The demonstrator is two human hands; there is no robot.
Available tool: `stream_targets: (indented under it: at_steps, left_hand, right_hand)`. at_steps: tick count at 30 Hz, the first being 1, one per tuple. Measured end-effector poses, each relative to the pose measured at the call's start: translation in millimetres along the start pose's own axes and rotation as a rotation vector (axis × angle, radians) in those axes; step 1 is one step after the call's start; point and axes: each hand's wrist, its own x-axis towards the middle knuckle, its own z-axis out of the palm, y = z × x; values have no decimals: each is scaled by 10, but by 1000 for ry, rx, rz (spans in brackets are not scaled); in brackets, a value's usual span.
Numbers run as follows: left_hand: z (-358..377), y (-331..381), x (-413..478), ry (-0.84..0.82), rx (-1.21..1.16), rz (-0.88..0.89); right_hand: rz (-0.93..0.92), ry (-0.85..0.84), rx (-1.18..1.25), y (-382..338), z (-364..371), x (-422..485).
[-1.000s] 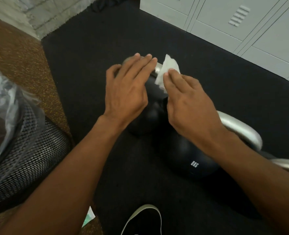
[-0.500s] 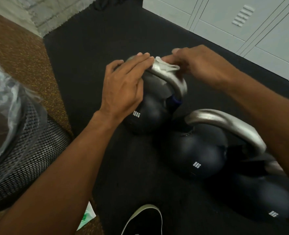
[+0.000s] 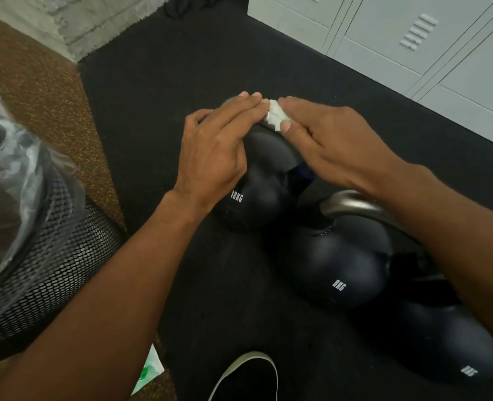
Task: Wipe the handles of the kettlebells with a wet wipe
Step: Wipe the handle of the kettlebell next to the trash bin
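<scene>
Three black kettlebells stand in a row on the dark mat. The far one, marked 12KG (image 3: 256,192), has its handle under both my hands. My left hand (image 3: 216,146) lies over the handle's left side with fingers straight. My right hand (image 3: 323,143) holds a white wet wipe (image 3: 275,115) against the handle top, thumb and fingers around it. The middle kettlebell, marked 8KG (image 3: 338,261), shows its silver handle (image 3: 352,204) below my right wrist. The near one (image 3: 453,354) is partly hidden by my right forearm.
A black mesh waste bin (image 3: 45,270) with a clear plastic liner stands at the left. Pale grey lockers (image 3: 413,39) line the back right. My shoe (image 3: 248,377) is at the bottom edge, and a green and white packet (image 3: 149,369) lies beside it.
My right hand has come back from the far side of the 12KG handle to lie over its top, bunching the wipe smaller. My left hand has stayed on the handle.
</scene>
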Motion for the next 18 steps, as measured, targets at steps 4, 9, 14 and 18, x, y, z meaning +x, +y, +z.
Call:
stream_targets:
  at_steps: [4, 9, 14, 18]
  left_hand:
    - [13, 36, -27, 4, -1, -3]
    - [26, 51, -25, 4, -18, -13]
    - [-12, 44, -31, -36, 10, -12]
    - [-57, 48, -12, -70, 84, -10]
  right_hand:
    - [-56, -1, -206, -97, 141, -208]
    - [47, 11, -51, -94, 106, -147]
    - [67, 27, -108, -122, 125, -66]
    - [-34, 10, -295, -107, 202, -250]
